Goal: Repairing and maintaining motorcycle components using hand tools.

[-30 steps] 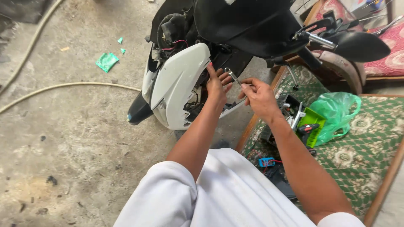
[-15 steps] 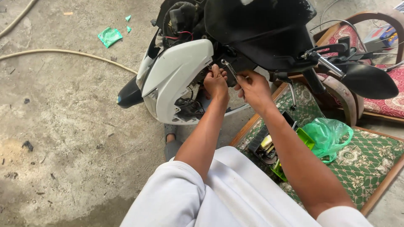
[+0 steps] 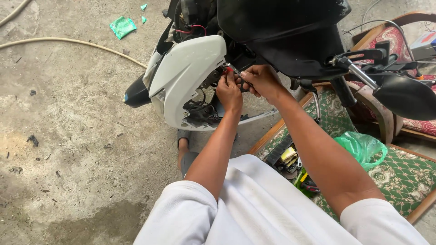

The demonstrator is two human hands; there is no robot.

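Nearest the viewer, both forearms extend from white sleeves toward the scooter. Left hand [image 3: 229, 93] and right hand [image 3: 262, 80] meet, touching, behind the white front panel [image 3: 184, 77]; each grip is closed on a small red-tipped part [image 3: 228, 70], details too small to tell. Right of the grip lies a green plastic bag [image 3: 363, 147] on a patterned mat [image 3: 404, 174]. Beyond the grip sits the black body cover [image 3: 281, 27]; far left, a hose [image 3: 68, 43] crosses the concrete floor [image 3: 68, 136].
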